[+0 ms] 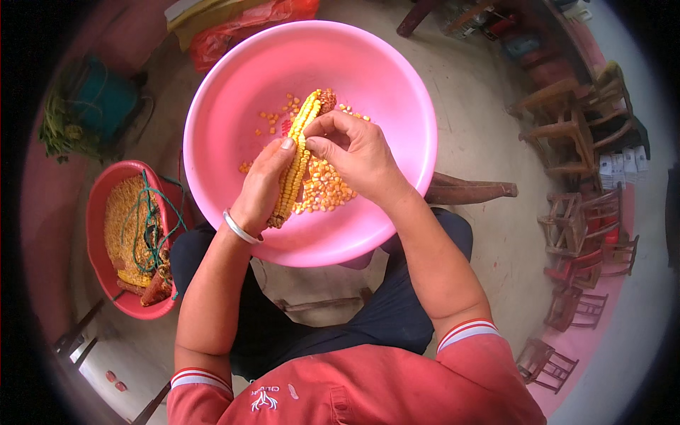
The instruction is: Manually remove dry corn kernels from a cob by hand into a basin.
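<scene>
A dried ear of yellow corn (298, 154) is held aslant over a large pink plastic basin (234, 74), its lower end towards me. My left hand (268, 178) wraps its left side, thumb along the kernels. My right hand (353, 151) pinches at the right side of the ear with thumb and forefinger; whether a loose kernel is between them is hidden. Loose corn kernels (326, 188) lie in a heap under the hands, with others scattered farther up the basin. A reddish bare cob part (328, 100) shows behind the ear's top; I cannot tell if it is separate.
At the left stands a red tub (95, 228) of kernels with cobs and a green cord (146, 202). A wooden bench end (473, 190) juts out right of the basin. Red plastic (223, 42) lies beyond it. Several wooden chairs (563, 223) line the right wall.
</scene>
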The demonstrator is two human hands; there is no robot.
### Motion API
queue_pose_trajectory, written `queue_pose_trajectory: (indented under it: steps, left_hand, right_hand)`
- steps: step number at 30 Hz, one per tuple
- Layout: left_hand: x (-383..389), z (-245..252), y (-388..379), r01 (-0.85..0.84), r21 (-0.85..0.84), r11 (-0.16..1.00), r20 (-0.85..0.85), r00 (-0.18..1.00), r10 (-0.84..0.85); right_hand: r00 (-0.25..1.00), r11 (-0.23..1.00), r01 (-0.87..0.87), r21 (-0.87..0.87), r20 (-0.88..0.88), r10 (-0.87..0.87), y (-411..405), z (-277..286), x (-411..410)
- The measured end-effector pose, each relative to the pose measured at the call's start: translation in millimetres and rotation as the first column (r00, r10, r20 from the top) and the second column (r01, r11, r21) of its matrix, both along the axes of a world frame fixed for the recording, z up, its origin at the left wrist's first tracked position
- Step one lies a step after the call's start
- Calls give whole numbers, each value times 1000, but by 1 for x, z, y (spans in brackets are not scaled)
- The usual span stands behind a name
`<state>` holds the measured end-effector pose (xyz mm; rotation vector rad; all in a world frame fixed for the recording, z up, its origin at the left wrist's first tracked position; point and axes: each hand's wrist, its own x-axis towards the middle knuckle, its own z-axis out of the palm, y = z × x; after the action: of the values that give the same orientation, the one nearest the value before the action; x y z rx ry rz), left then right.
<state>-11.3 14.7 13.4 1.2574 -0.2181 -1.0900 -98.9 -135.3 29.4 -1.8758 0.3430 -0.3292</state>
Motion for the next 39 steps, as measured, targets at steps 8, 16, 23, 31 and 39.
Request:
queue_pose_trajectory:
  steps: [8, 16, 23, 31, 39]
  left_hand:
    - [10, -7, 4, -40, -223, 974, -384, 922, -50]
    - [1, 8, -6, -122, -39, 992, -100, 988, 118]
    - [-5, -2, -5, -35, -66, 997, 240, 969, 50]
    - [-5, -6, -6, -32, -35, 999, 209, 977, 39]
    - [-5, -2, -5, 2, -27, 1000, 204, 979, 4]
  right_hand:
    - [996, 995, 69, -65, 56, -66, 15, 2, 3]
    - [969, 848, 227, -478, 198, -148, -3, 4, -6]
    - [999, 973, 25, 232, 20, -30, -2, -9, -2]
    - [996, 987, 30, 159, -91, -16, 1, 7, -7]
    - [996, 942, 0, 336, -84, 30, -6, 1, -8]
